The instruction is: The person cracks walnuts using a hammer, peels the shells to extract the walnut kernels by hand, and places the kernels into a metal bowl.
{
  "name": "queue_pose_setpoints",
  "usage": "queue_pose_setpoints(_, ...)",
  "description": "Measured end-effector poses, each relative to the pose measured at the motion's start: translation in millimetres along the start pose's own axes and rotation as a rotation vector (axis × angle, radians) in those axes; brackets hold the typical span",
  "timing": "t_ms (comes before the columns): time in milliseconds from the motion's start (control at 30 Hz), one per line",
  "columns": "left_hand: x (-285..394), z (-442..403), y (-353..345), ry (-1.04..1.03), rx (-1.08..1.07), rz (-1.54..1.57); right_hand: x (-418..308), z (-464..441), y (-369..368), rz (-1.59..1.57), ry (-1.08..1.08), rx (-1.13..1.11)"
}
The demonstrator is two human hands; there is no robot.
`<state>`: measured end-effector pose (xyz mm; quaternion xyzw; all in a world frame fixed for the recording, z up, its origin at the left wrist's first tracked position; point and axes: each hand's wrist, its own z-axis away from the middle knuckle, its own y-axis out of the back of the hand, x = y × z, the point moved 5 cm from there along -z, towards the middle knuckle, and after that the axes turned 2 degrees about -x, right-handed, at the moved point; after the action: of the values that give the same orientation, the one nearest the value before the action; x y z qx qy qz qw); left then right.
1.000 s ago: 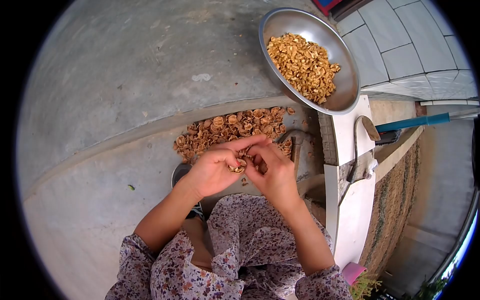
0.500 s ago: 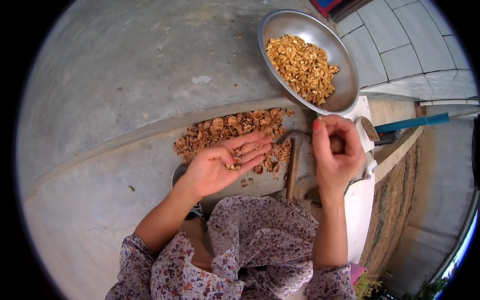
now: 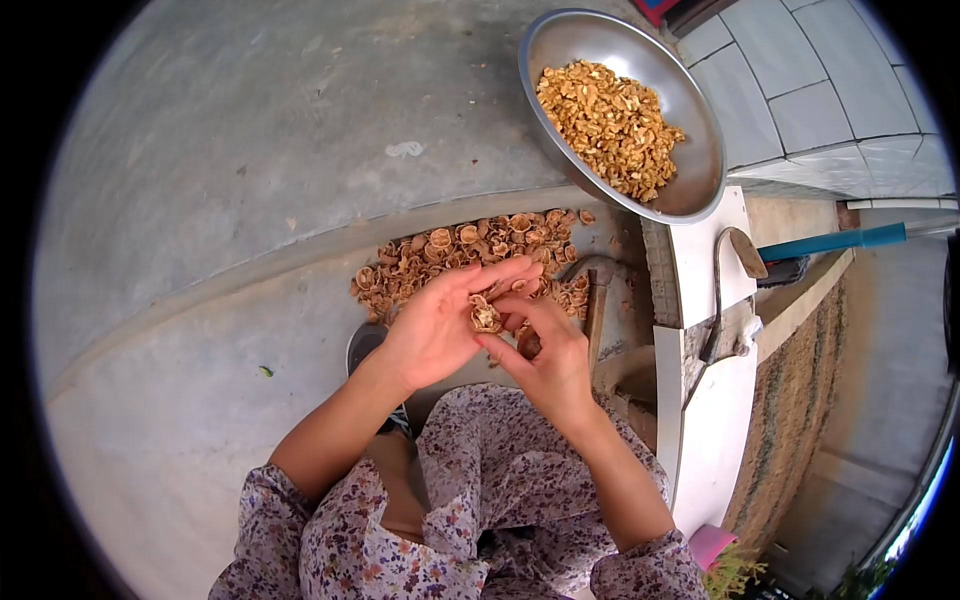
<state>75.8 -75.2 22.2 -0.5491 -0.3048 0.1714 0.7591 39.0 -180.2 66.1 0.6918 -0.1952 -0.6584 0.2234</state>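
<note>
My left hand (image 3: 430, 335) is palm up in front of my lap, fingers stretched out and cupping a cracked walnut piece (image 3: 485, 316). Over that palm, my right hand (image 3: 557, 360) has its thumb and fingertips at the cracked piece. A brown, rounded walnut (image 3: 528, 344) shows partly under the right hand's curled fingers; whether it is whole is hidden. Just beyond both hands lies a heap of walnut shells (image 3: 430, 255). A metal bowl (image 3: 703, 165) of walnut kernels (image 3: 605, 125) stands farther off at the upper right.
A hammer (image 3: 595, 320) leans upright near my right forearm, its handle toward me. A sickle (image 3: 718, 290) lies on the white ledge (image 3: 715, 420) to the right, near a blue pole (image 3: 830, 243). A concrete step (image 3: 250, 245) runs behind the shells.
My right hand has come down and left from beside the bowl to my left palm, and its fingers now meet the cracked walnut there. The left hand has barely moved.
</note>
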Motion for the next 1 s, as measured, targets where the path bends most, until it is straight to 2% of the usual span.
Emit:
queue_pose_setpoints(33,-1,-1,-1,0.024,0.024,0.09,0,0,-1,0.052,-0.005,-0.023)
queue_pose_setpoints(167,-3,-3,1,0.031,0.003,0.136,4,2,7,0.008,-0.059,0.022)
queue_pose_setpoints(467,-2,-3,14,-0.01,0.044,-0.024,16,4,17,0.01,-0.273,0.009)
queue_pose_setpoints(533,4,-1,25,-0.085,0.264,-0.457,14,3,17,0.053,-0.16,0.051)
queue_pose_setpoints(567,0,-1,30,-0.084,0.262,-0.457,16,3,17,0.054,-0.161,0.053)
queue_pose_setpoints(633,11,3,23,-0.385,0.351,-1.592,17,3,16,0.128,-0.124,0.059)
queue_pose_setpoints(667,10,4,21,-0.42,0.292,-1.41,18,3,16,0.129,-0.125,0.061)
queue_pose_setpoints(700,11,7,13,-0.42,0.29,-1.409,18,3,15,0.14,-0.117,0.066)
queue_pose_setpoints(767,-3,6,12,-0.061,0.19,-0.687,18,3,15,0.152,-0.11,0.069)
queue_pose_setpoints(900,-10,6,15,0.0,0.205,-0.602,13,0,16,0.071,-0.106,0.058)
queue_pose_setpoints(1000,-13,6,22,-0.013,0.214,-0.425,12,-1,16,0.007,-0.093,0.045)
